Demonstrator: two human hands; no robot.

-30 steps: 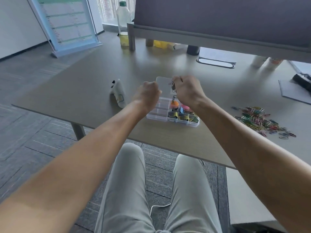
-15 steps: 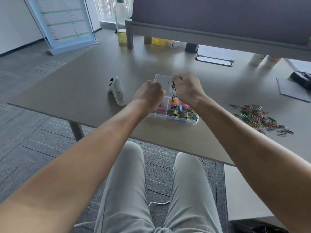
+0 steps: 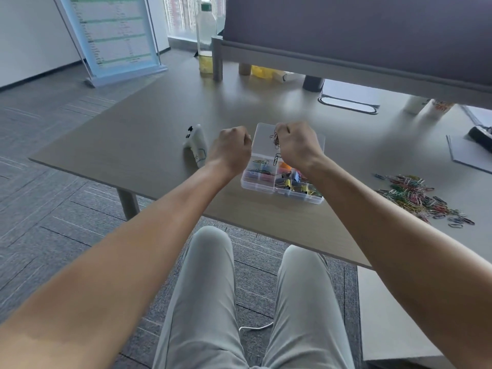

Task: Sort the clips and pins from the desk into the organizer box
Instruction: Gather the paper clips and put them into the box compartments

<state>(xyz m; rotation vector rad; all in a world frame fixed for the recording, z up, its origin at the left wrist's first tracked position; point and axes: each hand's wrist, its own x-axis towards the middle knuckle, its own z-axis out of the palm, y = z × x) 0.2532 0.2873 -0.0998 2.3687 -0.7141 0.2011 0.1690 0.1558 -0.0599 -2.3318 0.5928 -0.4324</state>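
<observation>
At upper left of the frame a sign stand (image 3: 117, 38) leans on the carpet beside the desk (image 3: 138, 145), with a bottle (image 3: 206, 41) at the desk's far edge. Left of centre, a white controller (image 3: 196, 146) lies on the desk. Just right of it, the left hand (image 3: 231, 150) is curled in a fist at the left rim of the box (image 3: 262, 186); whether it holds anything cannot be told. Over the box's open lid, the right hand (image 3: 298, 146) pinches a small bunch of clips (image 3: 275, 139) that dangle above the compartments, several already filled with coloured clips. At right of the frame, a clip pile (image 3: 418, 195) lies on the desk, well apart from the box.
</observation>
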